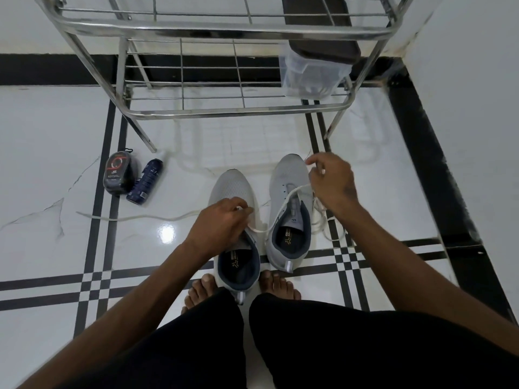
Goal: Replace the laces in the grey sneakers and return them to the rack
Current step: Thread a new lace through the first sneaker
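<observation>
Two grey sneakers stand side by side on the white tiled floor (56,136) at the centre of the frame, toes pointing toward the top. The left sneaker (234,234) sits lower in the frame, its heel between the person's bare feet; the right sneaker (290,209) sits a little higher and just beside it.

The left hand (220,223) hovers over the left sneaker, its fingers curled and pinching a white lace (280,209). That lace runs across to the right sneaker, passes through its eyelets, and rises to the right hand (330,181), which pinches it above the toe at centre right. More of the lace lies in loose loops on the floor to the right of that sneaker.

A second white lace (134,218) trails flat along the floor toward the left edge.

At middle left, a dark shoe-polish sponge (119,174) and a dark blue spray can (145,181) lie touching each other. The steel rack (224,32) fills the top of the frame, with a clear plastic box (311,77) on its lower shelf at upper right.
</observation>
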`<state>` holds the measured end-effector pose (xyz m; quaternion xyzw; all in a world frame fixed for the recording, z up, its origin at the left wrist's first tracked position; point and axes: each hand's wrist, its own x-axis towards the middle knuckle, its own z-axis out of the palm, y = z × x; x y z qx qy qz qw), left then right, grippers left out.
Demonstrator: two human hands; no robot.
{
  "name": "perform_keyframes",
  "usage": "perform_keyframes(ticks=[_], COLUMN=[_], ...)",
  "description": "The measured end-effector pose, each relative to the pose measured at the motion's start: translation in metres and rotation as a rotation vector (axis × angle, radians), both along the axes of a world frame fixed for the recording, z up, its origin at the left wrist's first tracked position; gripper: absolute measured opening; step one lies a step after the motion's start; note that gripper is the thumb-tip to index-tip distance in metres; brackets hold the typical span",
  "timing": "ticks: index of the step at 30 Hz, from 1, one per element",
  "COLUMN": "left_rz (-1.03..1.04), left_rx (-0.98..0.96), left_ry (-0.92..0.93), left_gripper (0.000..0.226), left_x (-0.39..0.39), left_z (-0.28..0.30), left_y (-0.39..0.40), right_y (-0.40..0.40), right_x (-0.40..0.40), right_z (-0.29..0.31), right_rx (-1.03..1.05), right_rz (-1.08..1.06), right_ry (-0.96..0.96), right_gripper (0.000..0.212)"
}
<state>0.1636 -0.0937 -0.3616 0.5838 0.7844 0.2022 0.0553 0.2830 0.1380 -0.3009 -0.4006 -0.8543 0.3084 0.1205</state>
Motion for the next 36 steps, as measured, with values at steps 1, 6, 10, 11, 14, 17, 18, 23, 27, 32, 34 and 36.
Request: perform_keyframes(ticks=[1, 6, 10, 11, 14, 17, 18, 23, 27, 32, 34, 36], left_rz=[0.08, 0.394, 0.414, 0.422, 0.444, 0.455, 0.448, 0.357, 0.365, 0.412, 0.438, 0.491], left_rx=[-0.005, -0.049, -0.164, -0.181, -0.245, -0.367, -0.389, -0.277, -0.171, -0.094, -0.136, -0.178], left_ry=[-0.026, -0.168, -0.235, -0.225, -0.169, -0.15, -0.17, -0.401, -0.569, -0.448, -0.236, -0.043], left_gripper=[0.026, 0.023, 0.02, 0.02, 0.023, 0.027, 0.027, 0.018, 0.017, 0.019, 0.018, 0.017], left_x=[-0.002, -0.016, -0.018, -0.019, -0.022, -0.024, -0.025, -0.034, -0.037, -0.038, -0.039, -0.043], left_z=[-0.002, -0.013, -0.022, -0.023, -0.025, -0.026, -0.027, -0.023, -0.024, -0.028, -0.031, -0.032], left_y=[-0.001, -0.006, -0.003, -0.001, 0.005, 0.014, 0.016, 0.005, -0.012, -0.029, -0.036, -0.046], right_y=[-0.004, -0.022, -0.032, -0.038, -0.059, -0.072, -0.074, -0.072, -0.073, -0.074, -0.074, -0.074], right_x=[0.003, 0.0, -0.021, -0.028, -0.045, -0.055, -0.058, -0.055, -0.044, -0.04, -0.04, -0.042], right_z=[-0.008, -0.019, -0.017, -0.017, -0.028, -0.047, -0.053, -0.078, -0.085, -0.083, -0.082, -0.08], right_rx=[-0.023, 0.102, 0.175, 0.069, -0.161, -0.259, -0.269, -0.261, -0.253, -0.208, -0.19, -0.187], right_rz=[0.071, 0.241, 0.358, 0.384, 0.42, 0.463, 0.482, 0.461, 0.458, 0.482, 0.493, 0.493], right_ry=[-0.123, -0.558, -0.45, -0.376, -0.341, -0.444, -0.462, -0.42, -0.362, -0.345, -0.363, -0.408], right_gripper=[0.024, 0.019, 0.037, 0.036, 0.032, 0.05, 0.058, 0.07, 0.064, 0.061, 0.062, 0.064])
